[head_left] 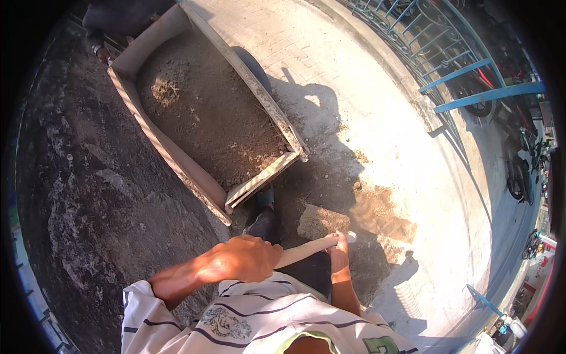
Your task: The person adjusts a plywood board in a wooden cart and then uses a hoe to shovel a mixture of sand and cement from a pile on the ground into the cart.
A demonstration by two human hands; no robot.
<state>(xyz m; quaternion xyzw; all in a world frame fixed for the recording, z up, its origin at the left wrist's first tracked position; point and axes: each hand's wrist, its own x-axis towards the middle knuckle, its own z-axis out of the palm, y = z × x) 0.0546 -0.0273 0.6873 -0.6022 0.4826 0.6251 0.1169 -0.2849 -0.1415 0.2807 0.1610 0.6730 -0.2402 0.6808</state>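
A pale, slightly curved wooden tool handle [303, 252] slants across in front of my body. My left hand [244, 258] is wrapped round its left part, knuckles up. Farther right, my right hand [338, 243] closes round it near a whitish end. Just beyond the handle shows a sand-coloured, roughly rectangular slab [322, 222]; whether it joins the handle I cannot tell. Ahead and to the left, a box-shaped cart [168, 150] with light side walls holds brown soil [206, 112]. Its near end board [262, 180] leans at a slant.
Another person's hand [104, 56] is at the cart's far left corner. A dark wheel [252, 68] sticks out from its right side. Loose sand [386, 218] lies on the pale paving at right. Blue metal railings [433, 41] and parked motorbikes [519, 171] stand farther right.
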